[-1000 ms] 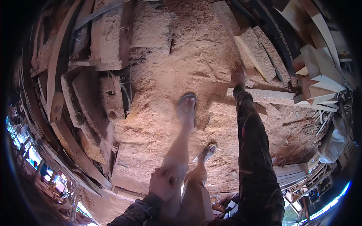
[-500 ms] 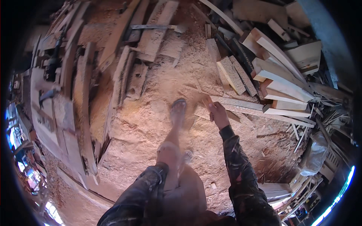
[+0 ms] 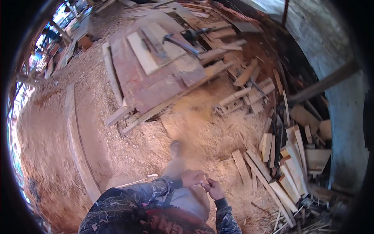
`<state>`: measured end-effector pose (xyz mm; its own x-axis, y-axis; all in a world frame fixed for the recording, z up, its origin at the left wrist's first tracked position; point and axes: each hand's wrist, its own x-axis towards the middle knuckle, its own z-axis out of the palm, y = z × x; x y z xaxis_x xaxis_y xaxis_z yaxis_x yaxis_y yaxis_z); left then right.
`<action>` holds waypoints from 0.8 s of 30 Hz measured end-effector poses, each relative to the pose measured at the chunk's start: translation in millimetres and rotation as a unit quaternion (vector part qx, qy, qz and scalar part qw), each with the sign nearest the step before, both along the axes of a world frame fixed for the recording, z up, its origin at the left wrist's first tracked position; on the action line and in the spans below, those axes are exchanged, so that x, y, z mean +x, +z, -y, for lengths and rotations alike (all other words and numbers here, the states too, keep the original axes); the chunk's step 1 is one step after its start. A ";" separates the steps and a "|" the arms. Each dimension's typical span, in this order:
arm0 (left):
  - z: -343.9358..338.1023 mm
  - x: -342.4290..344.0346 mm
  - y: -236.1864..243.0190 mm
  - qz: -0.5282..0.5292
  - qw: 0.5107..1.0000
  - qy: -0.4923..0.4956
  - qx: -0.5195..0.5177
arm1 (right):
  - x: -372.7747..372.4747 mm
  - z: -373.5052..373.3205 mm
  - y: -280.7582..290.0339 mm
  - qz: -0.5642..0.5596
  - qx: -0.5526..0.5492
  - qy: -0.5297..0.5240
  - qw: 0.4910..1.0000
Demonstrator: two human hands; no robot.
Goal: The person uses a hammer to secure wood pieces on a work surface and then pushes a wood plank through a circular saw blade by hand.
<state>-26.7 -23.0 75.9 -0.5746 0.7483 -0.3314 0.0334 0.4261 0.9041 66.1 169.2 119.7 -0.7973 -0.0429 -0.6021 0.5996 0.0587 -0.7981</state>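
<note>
Just in front of my body, my left hand and my right hand meet with their fingertips close together. Between them is a small piece of wood, mostly covered by the fingers. My right hand pinches it from the right; the left fingers are closed at its other side. Both sleeves are dark camouflage. Below the hands, my bare leg steps on the sawdust-covered ground.
A low wooden work platform lies ahead, bearing boards, a hammer and a dark power tool. Stacked offcuts stand at the right near a pale wall. A long plank lies on the ground at left.
My view has turned left, bringing the platform to the front. My right hand has drawn the wood piece back toward my body, and my left hand has come into view beside it.
</note>
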 end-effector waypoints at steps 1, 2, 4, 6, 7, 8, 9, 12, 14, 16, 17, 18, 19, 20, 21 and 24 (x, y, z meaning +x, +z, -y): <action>23.8 3.8 -8.3 0.007 0.999 0.037 0.020 | -0.4 18.4 -19.2 -0.033 0.032 0.042 0.998; 44.8 1.8 -13.6 0.011 0.997 0.073 0.030 | -2.8 29.7 -45.0 -0.042 0.079 0.100 0.991; 83.8 -12.9 -5.3 0.039 0.990 0.132 0.026 | -24.7 51.2 -69.1 -0.052 0.132 0.163 0.976; 134.3 -31.8 -5.3 0.117 0.946 0.303 0.001 | -80.8 83.5 -65.2 -0.086 0.119 0.177 0.973; 166.7 -49.4 -4.3 0.130 0.945 0.299 -0.034 | -123.6 94.5 -58.5 -0.051 0.162 0.171 0.971; 194.9 -58.1 -37.0 0.068 0.935 0.349 0.018 | -157.6 81.3 -98.6 -0.110 0.191 0.138 0.966; 211.6 -96.8 -3.6 0.118 0.945 0.293 -0.085 | -187.4 42.3 -120.1 -0.069 0.274 0.093 0.955; 375.1 -127.8 -62.4 0.133 0.864 0.480 0.075 | -364.0 88.6 -97.2 -0.177 0.372 0.006 0.911; 408.1 -186.1 -62.5 0.139 0.805 0.574 0.058 | -478.0 48.0 -105.4 -0.240 0.554 0.109 0.790; 445.8 -251.9 -34.3 0.024 0.804 0.578 -0.135 | -581.3 46.4 -98.0 -0.319 0.639 0.062 0.697; 459.8 -280.6 -35.4 -0.076 0.807 0.512 -0.283 | -624.2 34.9 -101.2 -0.258 0.705 0.088 0.654; 487.0 -300.2 -28.7 -0.155 0.791 0.483 -0.341 | -659.5 65.9 -103.5 -0.301 0.701 0.106 0.638; 497.1 -318.8 -25.3 -0.225 0.772 0.452 -0.386 | -698.7 80.3 -98.3 -0.179 0.783 0.146 0.577; 503.6 -335.3 -18.5 -0.238 0.779 0.398 -0.423 | -722.0 91.9 -100.4 -0.175 0.747 0.135 0.627; 498.6 -349.6 -22.5 -0.245 0.790 0.341 -0.447 | -741.4 78.4 -104.2 -0.164 0.717 0.123 0.667; 490.1 -361.8 -76.2 -0.304 0.826 0.269 -0.391 | -810.3 4.1 -106.0 -0.188 0.750 0.193 0.604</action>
<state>-388.5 -513.1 -0.3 -0.9926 0.0244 -0.1194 -0.0040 0.9727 0.2318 -744.2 165.1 13.7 -0.9948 0.0989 0.0260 0.1023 0.9624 0.2518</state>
